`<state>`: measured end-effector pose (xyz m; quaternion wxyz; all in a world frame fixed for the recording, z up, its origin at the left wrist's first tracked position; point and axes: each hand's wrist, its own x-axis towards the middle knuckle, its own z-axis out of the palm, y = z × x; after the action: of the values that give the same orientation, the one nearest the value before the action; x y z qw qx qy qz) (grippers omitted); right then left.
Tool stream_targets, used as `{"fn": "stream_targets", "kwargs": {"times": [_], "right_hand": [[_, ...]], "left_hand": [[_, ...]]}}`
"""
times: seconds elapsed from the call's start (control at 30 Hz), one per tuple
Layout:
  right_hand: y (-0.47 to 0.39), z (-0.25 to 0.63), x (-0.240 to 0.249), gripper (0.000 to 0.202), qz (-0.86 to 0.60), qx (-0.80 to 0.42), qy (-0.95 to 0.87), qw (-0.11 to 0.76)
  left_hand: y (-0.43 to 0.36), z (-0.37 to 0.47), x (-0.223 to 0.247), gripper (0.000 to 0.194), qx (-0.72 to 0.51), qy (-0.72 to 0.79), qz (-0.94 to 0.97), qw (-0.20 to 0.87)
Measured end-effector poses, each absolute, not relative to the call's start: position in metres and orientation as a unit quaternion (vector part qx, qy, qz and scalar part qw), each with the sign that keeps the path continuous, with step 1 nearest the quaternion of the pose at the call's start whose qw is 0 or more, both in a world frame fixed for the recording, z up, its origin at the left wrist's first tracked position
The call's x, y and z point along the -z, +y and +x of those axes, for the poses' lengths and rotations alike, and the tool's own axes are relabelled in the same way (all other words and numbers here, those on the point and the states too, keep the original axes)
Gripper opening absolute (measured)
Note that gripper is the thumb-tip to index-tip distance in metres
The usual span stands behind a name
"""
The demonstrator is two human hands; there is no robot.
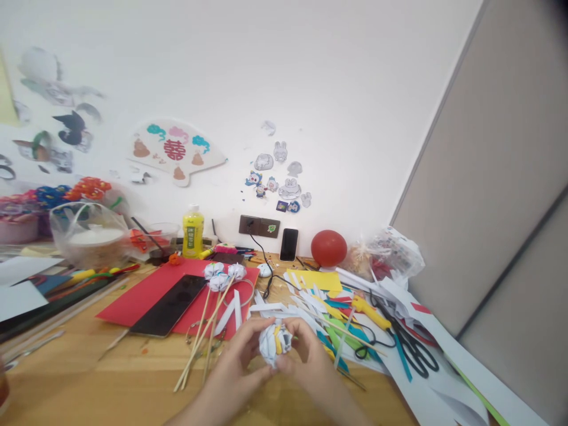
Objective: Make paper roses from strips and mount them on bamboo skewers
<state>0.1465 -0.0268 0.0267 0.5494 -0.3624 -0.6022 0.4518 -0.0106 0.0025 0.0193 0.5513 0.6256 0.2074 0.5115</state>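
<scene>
Between my two hands, above the front of the wooden table, is a crumpled white paper ball (pixel 268 347) with a yellow strip showing on it. My left hand (pixel 242 361) curls around its left side, thumb low and fingers at the top. From the right, my right hand (pixel 308 358) grips the same ball with thumb and fingers. To the left lie several wooden sticks (pixel 199 343), some topped with similar white paper balls (pixel 219 278). Cut strips of white and coloured paper (pixel 319 313) spread out just beyond my hands.
A black tablet-like slab (pixel 171 307) rests on red card (pixel 128 302). At the right are a yellow glue gun (pixel 370 312) and black-handled scissors (pixel 415 349). Along the wall stand a yellow bottle (pixel 193 232), a phone (pixel 289 244) and a red balloon (pixel 329 248).
</scene>
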Motion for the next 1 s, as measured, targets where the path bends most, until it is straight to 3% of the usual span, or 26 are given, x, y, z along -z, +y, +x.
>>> {"fn": "stream_targets", "kwargs": {"times": [0.4, 0.6, 1.0], "right_hand": [[-0.026, 0.146, -0.025, 0.038, -0.294, -0.510, -0.597, 0.545], [-0.028, 0.145, -0.029, 0.041, -0.341, -0.447, -0.622, 0.544], [-0.024, 0.142, -0.019, 0.041, -0.397, -0.389, -0.590, 0.586]], "left_hand": [[-0.003, -0.013, -0.027, 0.049, -0.535, 0.221, 0.656, 0.485], [-0.003, -0.011, -0.027, 0.049, -0.540, 0.239, 0.659, 0.467], [0.001, -0.014, -0.012, 0.047, -0.523, 0.283, 0.763, 0.254]]}}
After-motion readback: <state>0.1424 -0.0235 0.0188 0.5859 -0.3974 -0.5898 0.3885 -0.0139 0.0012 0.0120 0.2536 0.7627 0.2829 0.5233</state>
